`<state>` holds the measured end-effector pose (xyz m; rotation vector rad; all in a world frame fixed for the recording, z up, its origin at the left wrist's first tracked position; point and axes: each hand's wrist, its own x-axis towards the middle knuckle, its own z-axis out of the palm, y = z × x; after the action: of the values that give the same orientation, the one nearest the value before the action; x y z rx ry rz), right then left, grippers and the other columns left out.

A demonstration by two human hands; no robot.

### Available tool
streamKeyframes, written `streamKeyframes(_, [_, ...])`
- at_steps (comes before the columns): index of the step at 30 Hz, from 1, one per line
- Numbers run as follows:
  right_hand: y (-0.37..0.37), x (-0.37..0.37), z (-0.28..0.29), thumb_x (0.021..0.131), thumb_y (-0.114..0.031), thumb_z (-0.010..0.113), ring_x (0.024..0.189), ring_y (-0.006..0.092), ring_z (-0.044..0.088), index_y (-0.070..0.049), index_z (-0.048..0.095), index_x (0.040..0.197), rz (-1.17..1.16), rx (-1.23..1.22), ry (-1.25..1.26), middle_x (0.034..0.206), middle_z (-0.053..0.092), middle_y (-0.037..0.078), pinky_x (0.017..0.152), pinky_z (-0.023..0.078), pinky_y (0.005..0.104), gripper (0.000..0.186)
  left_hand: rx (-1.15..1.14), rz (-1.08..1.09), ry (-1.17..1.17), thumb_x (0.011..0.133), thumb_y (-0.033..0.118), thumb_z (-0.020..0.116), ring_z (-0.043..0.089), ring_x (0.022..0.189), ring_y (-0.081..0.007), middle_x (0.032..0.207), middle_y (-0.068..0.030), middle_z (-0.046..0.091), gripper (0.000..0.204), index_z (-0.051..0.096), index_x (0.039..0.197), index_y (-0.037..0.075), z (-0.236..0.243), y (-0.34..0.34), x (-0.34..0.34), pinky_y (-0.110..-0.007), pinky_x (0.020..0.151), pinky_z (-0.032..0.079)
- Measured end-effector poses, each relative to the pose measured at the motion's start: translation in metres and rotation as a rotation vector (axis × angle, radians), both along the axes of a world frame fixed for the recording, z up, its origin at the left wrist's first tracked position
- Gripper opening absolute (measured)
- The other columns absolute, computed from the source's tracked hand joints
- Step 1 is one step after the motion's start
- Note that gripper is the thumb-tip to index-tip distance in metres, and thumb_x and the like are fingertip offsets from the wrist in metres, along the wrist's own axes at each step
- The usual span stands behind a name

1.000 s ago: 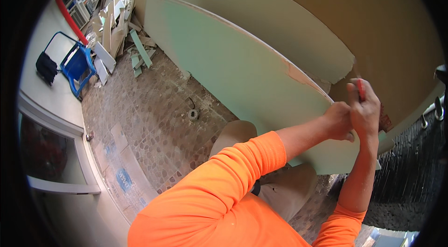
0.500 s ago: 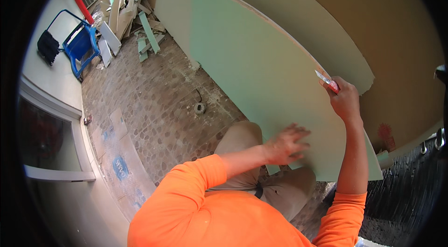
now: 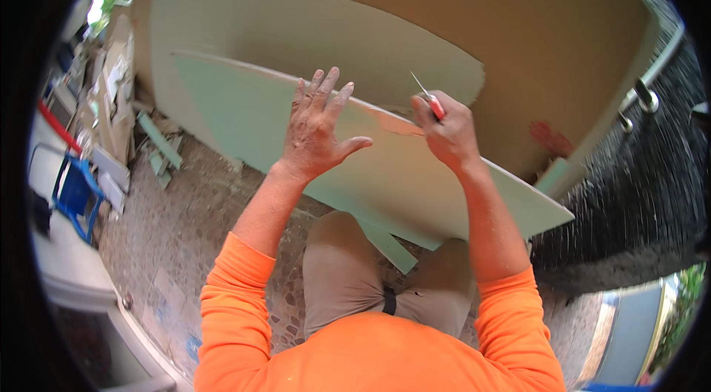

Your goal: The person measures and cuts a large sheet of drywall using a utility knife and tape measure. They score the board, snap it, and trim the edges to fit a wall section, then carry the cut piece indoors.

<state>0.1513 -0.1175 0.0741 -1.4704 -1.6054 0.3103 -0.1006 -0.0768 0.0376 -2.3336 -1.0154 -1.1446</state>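
A long pale-green drywall sheet (image 3: 400, 177) stands on edge in front of my knees, leaning toward the brown boards behind it. My left hand (image 3: 315, 129) lies against its face near the top edge, with fingers spread and tips at the edge. In my right hand (image 3: 448, 129) is a red-handled utility knife (image 3: 435, 106). Its thin blade points up and to the left, clear of the sheet. The right fist is at the sheet's top edge, beside a torn, tan patch of paper (image 3: 400, 124).
Behind the sheet stand a broken-edged board (image 3: 311, 29) and a large brown board (image 3: 533, 36). Drywall scraps (image 3: 111, 95) are heaped at the far left, near a blue folding item (image 3: 76, 192). A narrow green strip (image 3: 389, 246) lies between my legs. A black textured surface (image 3: 622, 199) is at right.
My view has turned to the right. My left hand has moved up from the sheet's lower part to its top edge. The right hand keeps the knife, its blade now pointing more upward.
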Motion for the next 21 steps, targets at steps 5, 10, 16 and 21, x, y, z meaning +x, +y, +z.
streamKeyframes(5, [-0.027, 0.015, 0.008, 0.105, -0.031, 0.062, 0.064, 0.01, 0.059, 0.0, 0.069, 0.104, 0.034, 0.097, 0.516, 0.078, 0.067, 0.004, 0.057, 0.049, 0.0269, 0.032, -0.326, -0.268, 0.205, 0.064, 0.05, 0.091, 0.066, 0.104, -0.0338, 0.109, -0.0132, 0.07, 0.079, 0.068, 0.125, 0.006, 0.025, -0.004, 0.058, -0.046, 0.09, 0.053])
streamKeyframes(10, [-0.128, 0.082, 0.001, 0.109, -0.027, 0.053, 0.058, 0.011, 0.057, 0.001, 0.062, 0.12, -0.042, 0.546, 0.761, 0.076, 0.063, 0.006, 0.05, 0.047, 0.0242, 0.031, -0.222, -0.212, 0.268, 0.066, 0.055, 0.088, 0.066, 0.074, -0.0293, 0.073, -0.008, 0.063, 0.052, 0.065, 0.07, 0.008, 0.014, -0.001, 0.075, -0.042, 0.067, 0.053])
streamKeyframes(16, [-0.254, 0.197, -0.054, 0.109, -0.028, 0.055, 0.059, 0.0052, 0.05, 0.001, 0.064, 0.122, -0.701, 0.719, 0.664, 0.087, 0.065, 0.003, 0.046, 0.039, 0.0205, 0.033, 0.006, -0.304, 0.166, 0.065, 0.066, 0.083, 0.06, 0.053, -0.0257, 0.06, -0.0046, 0.057, 0.063, 0.054, 0.058, 0.01, -0.001, 0.005, 0.073, -0.037, 0.051, 0.049])
streamKeyframes(21, [-0.304, 0.221, -0.175, 0.105, -0.043, 0.059, 0.054, 0.0052, 0.05, -0.001, 0.06, 0.135, -0.735, 0.163, 0.654, 0.104, 0.07, 0.007, 0.045, 0.035, 0.0196, 0.052, 0.09, -0.33, 0.152, 0.065, 0.067, 0.083, 0.056, 0.048, -0.0244, 0.054, -0.0043, 0.053, 0.067, 0.05, 0.051, 0.011, 0.007, 0.006, 0.08, -0.036, 0.048, 0.048])
